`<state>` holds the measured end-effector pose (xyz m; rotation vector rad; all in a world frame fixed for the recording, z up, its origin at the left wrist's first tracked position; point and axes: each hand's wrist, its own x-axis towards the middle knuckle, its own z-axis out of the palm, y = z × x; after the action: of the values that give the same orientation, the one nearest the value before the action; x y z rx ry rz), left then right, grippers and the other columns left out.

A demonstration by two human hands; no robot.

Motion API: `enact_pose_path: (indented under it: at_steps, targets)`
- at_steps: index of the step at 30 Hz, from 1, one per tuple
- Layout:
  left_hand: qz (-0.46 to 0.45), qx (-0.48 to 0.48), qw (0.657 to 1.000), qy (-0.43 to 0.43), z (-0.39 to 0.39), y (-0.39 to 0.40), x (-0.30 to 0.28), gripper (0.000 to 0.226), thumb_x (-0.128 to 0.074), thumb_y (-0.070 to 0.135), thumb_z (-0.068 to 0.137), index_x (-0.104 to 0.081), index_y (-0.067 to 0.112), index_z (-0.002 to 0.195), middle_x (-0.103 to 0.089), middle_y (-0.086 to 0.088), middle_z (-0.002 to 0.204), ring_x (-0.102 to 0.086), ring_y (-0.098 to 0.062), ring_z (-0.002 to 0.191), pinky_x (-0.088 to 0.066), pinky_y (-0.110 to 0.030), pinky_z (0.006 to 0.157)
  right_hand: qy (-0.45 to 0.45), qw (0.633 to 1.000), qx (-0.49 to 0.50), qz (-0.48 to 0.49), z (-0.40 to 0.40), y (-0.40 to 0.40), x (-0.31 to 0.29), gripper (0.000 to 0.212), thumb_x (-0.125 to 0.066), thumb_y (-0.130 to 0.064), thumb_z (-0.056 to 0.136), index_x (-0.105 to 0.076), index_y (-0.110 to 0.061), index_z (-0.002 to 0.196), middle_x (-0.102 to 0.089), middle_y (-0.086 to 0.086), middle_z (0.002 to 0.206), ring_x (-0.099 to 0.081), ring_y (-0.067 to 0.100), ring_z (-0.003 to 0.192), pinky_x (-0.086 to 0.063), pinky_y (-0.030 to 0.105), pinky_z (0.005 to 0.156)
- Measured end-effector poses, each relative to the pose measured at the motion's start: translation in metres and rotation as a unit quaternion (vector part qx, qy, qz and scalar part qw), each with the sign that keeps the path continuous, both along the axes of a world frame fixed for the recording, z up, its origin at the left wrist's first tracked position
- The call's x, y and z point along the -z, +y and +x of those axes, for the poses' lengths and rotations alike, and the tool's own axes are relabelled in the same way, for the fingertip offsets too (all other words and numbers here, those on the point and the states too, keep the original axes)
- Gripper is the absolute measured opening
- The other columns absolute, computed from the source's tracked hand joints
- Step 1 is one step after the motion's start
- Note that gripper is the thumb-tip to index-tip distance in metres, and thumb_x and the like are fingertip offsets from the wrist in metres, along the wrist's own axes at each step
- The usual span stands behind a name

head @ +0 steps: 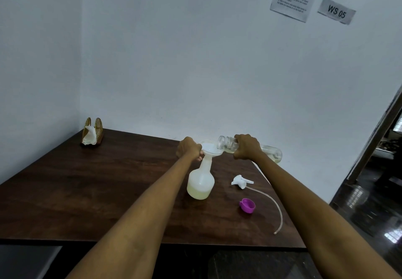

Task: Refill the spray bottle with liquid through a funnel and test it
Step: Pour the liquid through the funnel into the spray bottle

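Standing upright on the dark wooden table (91, 183), the white spray bottle (200, 181) holds pale yellowish liquid in its lower part, with a white funnel (210, 147) seated in its neck. The left hand (188, 149) grips the funnel's rim. The right hand (247, 147) is wrapped around a clear bottle (250, 148), tipped nearly horizontal, its open mouth over the funnel. The detached spray head (240, 181) with its tube and a purple cap (247, 205) lie on the table, right of the spray bottle. A napkin holder (92, 133) stands in the far left corner.
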<state>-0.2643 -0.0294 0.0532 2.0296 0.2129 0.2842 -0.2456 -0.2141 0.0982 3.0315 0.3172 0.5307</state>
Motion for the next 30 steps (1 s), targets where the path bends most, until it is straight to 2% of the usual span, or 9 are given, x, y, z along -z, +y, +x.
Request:
enact_pose_path:
  at_steps: [7,10,13,16,19,21,24,27,30]
  targets:
    - [0.006,0.000,1.000,0.002,-0.002,0.000,-0.002,0.027,-0.050,0.014,0.090,-0.069,0.005,0.074,-0.060,0.001,0.051,-0.057,-0.010,0.044,-0.055,-0.028,0.078,0.003,1.000,0.001,0.002,0.000,0.000,0.000,0.028,-0.065,-0.011,0.070,-0.042,-0.014,0.085,-0.049,0.001,0.083,-0.044,0.022,0.077,-0.034,0.027,0.071]
    - [0.006,-0.001,1.000,0.002,-0.003,0.001,-0.002,0.026,-0.050,0.014,0.091,-0.070,0.004,0.079,-0.060,0.000,0.052,-0.057,-0.010,0.044,-0.054,-0.028,0.076,0.006,1.000,0.006,0.010,0.001,0.000,0.002,0.028,-0.065,-0.011,0.069,-0.042,-0.014,0.083,-0.052,0.002,0.084,-0.050,0.026,0.080,-0.034,0.027,0.070]
    - [0.007,0.001,1.000,0.000,-0.003,0.000,-0.002,0.026,-0.049,0.014,0.091,-0.069,0.005,0.078,-0.060,0.001,0.052,-0.057,-0.009,0.044,-0.054,-0.027,0.076,0.014,0.999,0.013,0.044,0.002,-0.001,0.004,0.026,-0.066,-0.011,0.067,-0.041,-0.014,0.071,-0.054,0.004,0.082,-0.055,0.029,0.083,-0.032,0.022,0.061]
    - [0.004,0.004,1.000,-0.001,-0.003,0.001,-0.002,0.025,-0.050,0.014,0.091,-0.070,0.003,0.081,-0.060,0.000,0.052,-0.057,-0.010,0.044,-0.054,-0.027,0.075,0.032,0.994,0.021,0.104,0.002,-0.002,0.009,0.039,-0.070,-0.011,0.065,-0.032,-0.019,0.059,-0.046,-0.002,0.065,-0.047,0.024,0.073,-0.023,0.019,0.049]
    - [0.003,0.009,1.000,-0.001,-0.004,0.001,-0.002,0.025,-0.049,0.014,0.091,-0.069,0.004,0.080,-0.059,0.000,0.052,-0.056,-0.009,0.043,-0.053,-0.026,0.074,0.044,0.985,0.028,0.167,0.002,-0.003,0.014,0.025,-0.074,-0.012,0.063,-0.051,-0.008,0.071,-0.053,0.001,0.070,-0.051,0.024,0.075,-0.035,0.023,0.055]
    - [0.000,0.009,1.000,-0.001,-0.004,0.001,-0.002,0.025,-0.049,0.014,0.091,-0.069,0.005,0.079,-0.059,0.000,0.051,-0.057,-0.009,0.043,-0.053,-0.025,0.073,0.057,0.974,0.026,0.220,0.000,-0.003,0.016,0.027,-0.073,-0.015,0.062,-0.059,-0.001,0.081,-0.060,0.007,0.076,-0.055,0.025,0.077,-0.039,0.025,0.061]
    - [-0.006,0.007,1.000,0.002,-0.003,0.001,-0.002,0.025,-0.050,0.014,0.091,-0.069,0.004,0.078,-0.058,0.002,0.047,-0.057,-0.010,0.043,-0.054,-0.026,0.074,0.065,0.954,0.008,0.292,-0.006,-0.003,0.020,0.022,-0.060,-0.025,0.048,-0.052,-0.010,0.063,-0.056,0.002,0.066,-0.053,0.022,0.072,-0.036,0.024,0.054]
    - [-0.011,-0.002,1.000,0.002,-0.002,0.000,-0.001,0.029,-0.050,0.013,0.089,-0.062,0.009,0.063,-0.050,0.005,0.030,-0.057,-0.011,0.041,-0.055,-0.026,0.073,0.082,0.927,0.009,0.365,-0.010,-0.007,0.022,0.023,-0.074,-0.013,0.056,-0.052,-0.013,0.062,-0.055,0.000,0.069,-0.052,0.017,0.067,-0.037,0.022,0.053]
    - [-0.018,-0.002,1.000,0.002,-0.001,0.000,0.000,0.028,-0.051,0.012,0.088,-0.061,0.009,0.062,-0.052,0.005,0.032,-0.058,-0.011,0.040,-0.056,-0.027,0.073,0.102,0.883,0.016,0.458,-0.009,-0.012,0.026,0.021,-0.072,-0.002,0.060,-0.056,-0.016,0.060,-0.059,0.001,0.067,-0.056,0.017,0.065,-0.046,0.024,0.061]
